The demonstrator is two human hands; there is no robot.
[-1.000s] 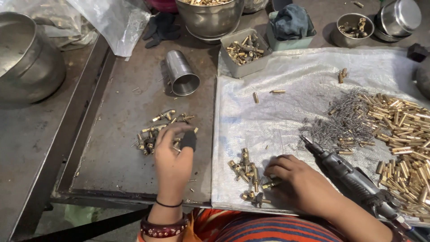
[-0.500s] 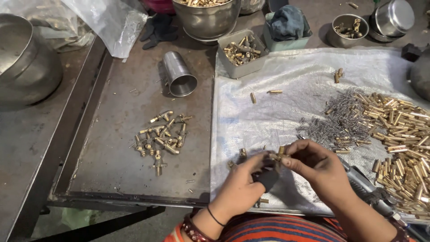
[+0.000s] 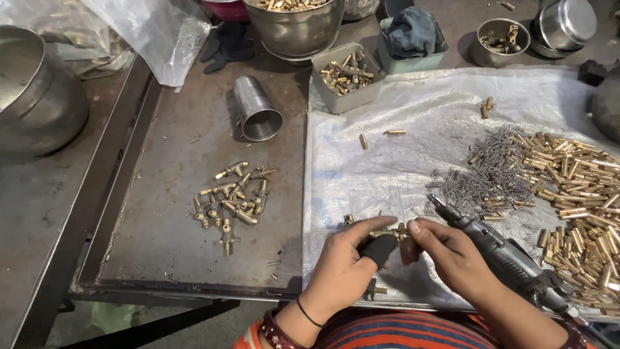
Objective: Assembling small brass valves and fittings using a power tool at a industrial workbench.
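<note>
Two hands, left hand (image 3: 345,268) and right hand (image 3: 452,255), fingers pinched shut on one brass fitting (image 3: 391,232) held over the sheet (image 3: 413,161); risk: slips, lost among loose springs (image 3: 484,174).

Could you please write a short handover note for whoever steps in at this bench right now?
Left hand and right hand together pinch one small brass fitting over the white sheet. A dark power driver lies beside the right hand. Assembled brass pieces sit piled on the metal tray. Loose springs and many brass parts remain on the sheet.
</note>
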